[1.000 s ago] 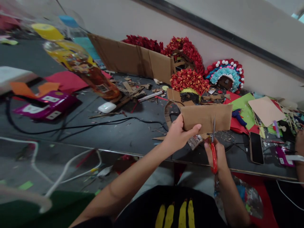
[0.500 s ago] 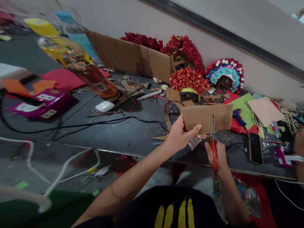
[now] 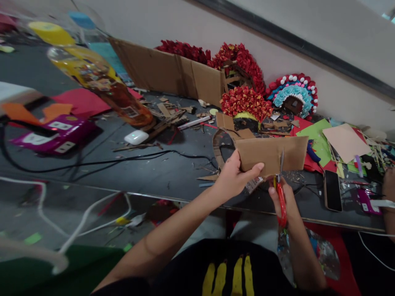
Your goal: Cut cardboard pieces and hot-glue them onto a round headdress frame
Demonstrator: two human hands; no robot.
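A rectangular piece of cardboard (image 3: 262,156) is pinched at its left end by my left hand (image 3: 236,174), thumb on the near face. My right hand (image 3: 285,197) grips red-handled scissors (image 3: 280,201). Their blades point up and lie across the cardboard's right part from its lower edge; part of the far blade is hidden behind it. Behind the cardboard lies a curved cardboard frame (image 3: 217,148). A small printed packet (image 3: 253,184) shows just below the cardboard, partly covered.
A tea bottle (image 3: 101,82), a white case (image 3: 136,137) and a purple power strip (image 3: 58,131) stand left. Red flower-covered pieces (image 3: 245,102) and a standing cardboard sheet (image 3: 173,76) line the back. A phone (image 3: 332,191) lies right, near another person's hand (image 3: 389,183).
The scissors and my right hand have shifted slightly right and down. The cardboard's right end reaches a little further right. My left hand keeps its hold.
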